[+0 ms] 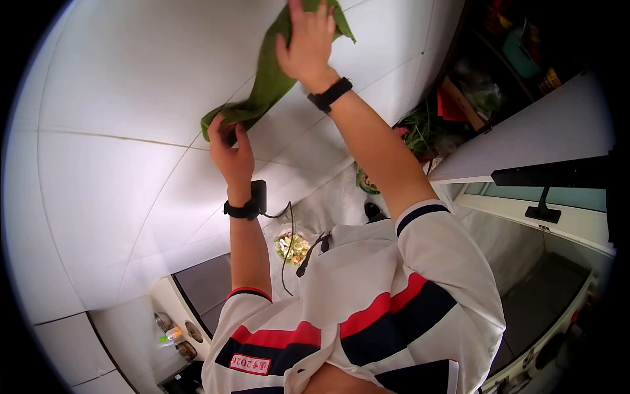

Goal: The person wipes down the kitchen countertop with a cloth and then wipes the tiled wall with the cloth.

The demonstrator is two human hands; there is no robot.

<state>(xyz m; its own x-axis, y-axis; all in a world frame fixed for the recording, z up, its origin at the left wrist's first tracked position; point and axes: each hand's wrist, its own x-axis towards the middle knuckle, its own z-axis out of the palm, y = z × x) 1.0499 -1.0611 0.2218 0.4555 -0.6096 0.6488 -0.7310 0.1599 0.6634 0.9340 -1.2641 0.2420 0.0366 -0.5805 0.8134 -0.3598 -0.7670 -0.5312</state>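
A long green cloth (pixel 268 79) stretches slantwise in front of the white tiled wall (pixel 125 79). My left hand (pixel 233 157) holds its lower end, fingers curled at the edge and partly tucked into a fold. Higher up, my right hand (pixel 308 49) lies over the upper part of the cloth with the back of the hand towards me, keeping it against or close to the tiles. The tips of its fingers run to the top of the picture. Each wrist wears a black strap, and a small dark box (pixel 259 192) sits at the left one.
Below stands a clear bag of pale and green food pieces (pixel 293 248). Leafy greens (pixel 421 134) lie near a dark shelf (pixel 508 52) at the right. A black bar (pixel 551 172) juts in. Small containers (pixel 174 335) sit at lower left.
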